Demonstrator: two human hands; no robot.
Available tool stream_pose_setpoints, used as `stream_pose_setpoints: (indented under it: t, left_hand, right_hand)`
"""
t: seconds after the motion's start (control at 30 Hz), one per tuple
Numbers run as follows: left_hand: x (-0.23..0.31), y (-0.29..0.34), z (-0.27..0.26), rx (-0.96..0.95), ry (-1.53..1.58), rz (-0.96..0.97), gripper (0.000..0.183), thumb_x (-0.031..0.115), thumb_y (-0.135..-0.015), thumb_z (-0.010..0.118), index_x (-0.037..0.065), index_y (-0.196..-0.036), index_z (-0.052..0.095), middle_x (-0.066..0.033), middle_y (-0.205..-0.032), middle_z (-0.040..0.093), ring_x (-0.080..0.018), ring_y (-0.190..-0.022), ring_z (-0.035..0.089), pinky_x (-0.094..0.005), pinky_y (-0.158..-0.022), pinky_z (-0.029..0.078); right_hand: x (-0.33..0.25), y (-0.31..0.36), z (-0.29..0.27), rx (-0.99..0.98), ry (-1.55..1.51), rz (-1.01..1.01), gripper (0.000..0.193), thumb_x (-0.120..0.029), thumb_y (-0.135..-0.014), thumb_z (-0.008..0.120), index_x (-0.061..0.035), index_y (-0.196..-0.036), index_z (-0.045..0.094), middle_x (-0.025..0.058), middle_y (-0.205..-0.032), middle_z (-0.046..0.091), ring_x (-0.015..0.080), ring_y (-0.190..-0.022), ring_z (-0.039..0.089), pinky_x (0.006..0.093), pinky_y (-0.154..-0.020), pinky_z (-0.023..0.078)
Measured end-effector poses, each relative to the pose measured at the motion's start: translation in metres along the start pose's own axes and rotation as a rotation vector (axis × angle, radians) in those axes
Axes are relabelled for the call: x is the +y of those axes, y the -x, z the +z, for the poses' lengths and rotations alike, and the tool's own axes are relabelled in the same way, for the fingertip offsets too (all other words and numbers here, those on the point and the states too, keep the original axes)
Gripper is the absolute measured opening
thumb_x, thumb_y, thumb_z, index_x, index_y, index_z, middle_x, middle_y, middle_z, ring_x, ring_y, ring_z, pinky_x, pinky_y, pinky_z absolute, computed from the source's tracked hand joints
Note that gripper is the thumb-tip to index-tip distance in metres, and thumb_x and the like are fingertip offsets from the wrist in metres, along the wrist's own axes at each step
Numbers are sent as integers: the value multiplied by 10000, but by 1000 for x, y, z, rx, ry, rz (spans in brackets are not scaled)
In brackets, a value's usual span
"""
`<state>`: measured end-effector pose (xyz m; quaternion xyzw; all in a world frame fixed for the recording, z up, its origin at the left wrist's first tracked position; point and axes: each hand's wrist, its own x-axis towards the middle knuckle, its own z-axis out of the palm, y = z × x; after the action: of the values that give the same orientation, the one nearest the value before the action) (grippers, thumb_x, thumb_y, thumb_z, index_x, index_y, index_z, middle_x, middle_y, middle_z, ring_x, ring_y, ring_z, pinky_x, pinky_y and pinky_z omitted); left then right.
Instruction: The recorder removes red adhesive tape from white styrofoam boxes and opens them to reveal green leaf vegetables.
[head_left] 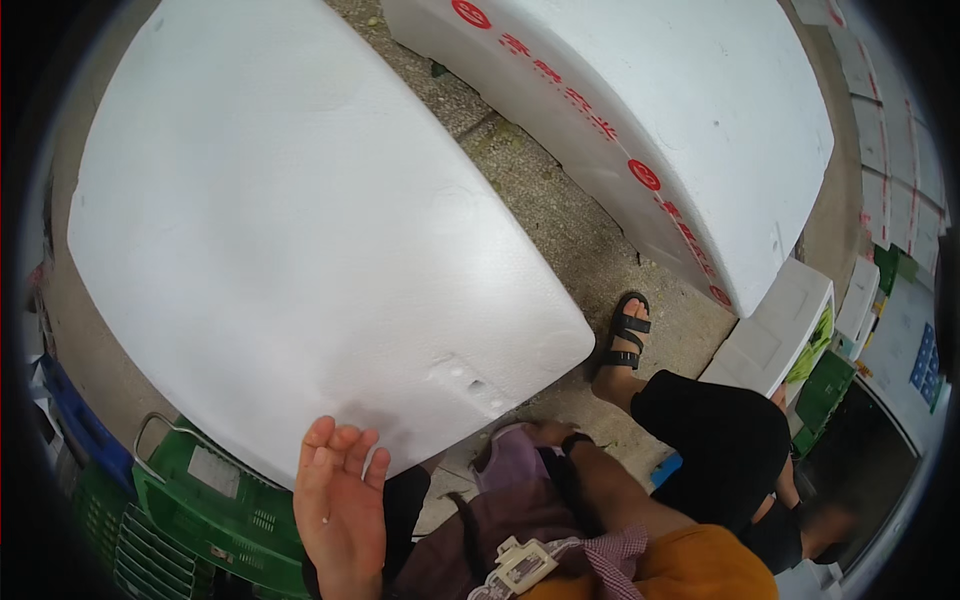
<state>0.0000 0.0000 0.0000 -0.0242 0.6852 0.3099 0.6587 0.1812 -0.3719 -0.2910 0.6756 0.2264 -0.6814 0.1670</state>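
A large white foam box [290,220] with a smooth top fills the left and middle of the head view. My left hand [343,495] is raised at its near edge, palm up, fingers stretched and nothing in them. My right hand [548,432], below a dark wristband, is low by the box's near right corner. Lavender cloth [508,460] hangs beside that hand, whose fingers are mostly hidden; whether it grips anything does not show. A small notch [478,386] marks the box top near this corner.
Another white foam box [690,110] with red printing stands beyond a strip of floor [530,170]. Green crates [220,490] and a blue crate [85,420] stand at left. At right are a foam box with green vegetables [815,345] and more stacked foam boxes [895,150]. My sandalled foot [628,325] is on the floor.
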Motion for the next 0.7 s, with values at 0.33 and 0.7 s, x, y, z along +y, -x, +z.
stream_pose_setpoints:
  t: [0.33,0.7]
  left_hand:
    - [50,27,3,-453,-40,355,294,187,-858,487,20,-1097,446,-82,-971,548,-193,-918,526,-298,-813,410]
    - [37,25,-34,-425,-522,711,353,242,-858,522,12,-1122,475,-69,-999,542,-162,-924,523,-279,-797,413]
  right_hand:
    - [-115,18,-126,130,237,-172,411,-330,-767,488,-82,-1086,565,183,-1088,563,340,-1053,510,396,-902,392]
    - [-235,58,-159,379,-1316,-650,243,-125,-818,480,16,-995,567,84,-792,604,175,-690,589,305,-575,476]
